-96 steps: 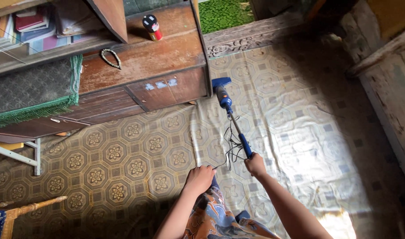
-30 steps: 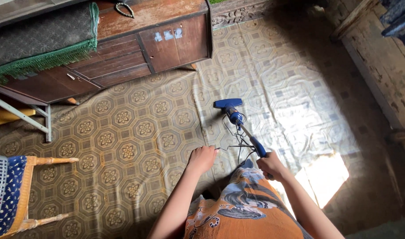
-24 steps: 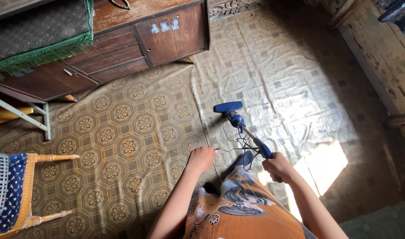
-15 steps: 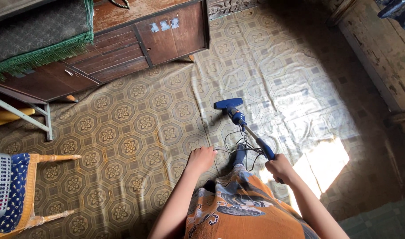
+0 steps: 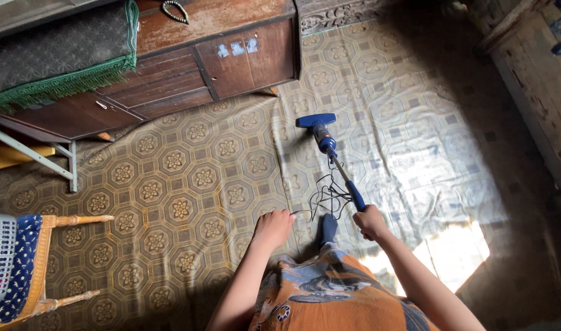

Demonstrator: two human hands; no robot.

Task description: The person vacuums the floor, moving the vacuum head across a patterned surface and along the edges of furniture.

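My right hand [image 5: 371, 221] grips the handle end of a blue stick vacuum cleaner [image 5: 327, 147]. Its flat blue head [image 5: 315, 120] rests on the patterned vinyl floor covering [image 5: 188, 184], pointing away from me toward the cabinet. A thin black cord [image 5: 325, 197] hangs in loops from the shaft. My left hand [image 5: 272, 227] is closed around the near end of that cord, left of the handle. Below both arms is my orange patterned garment [image 5: 329, 300].
A dark wooden cabinet [image 5: 188, 67] stands at the top left with a green-fringed cloth [image 5: 53, 61] and a bead loop [image 5: 176, 11] on it. A wooden chair with blue fabric [image 5: 29, 270] is at the lower left. A worn wooden wall [image 5: 538, 79] runs along the right.
The vacuum head has been pushed forward, away from me and nearer the cabinet, after being drawn back earlier. My right arm has stretched out. My left hand keeps hold of the cord.
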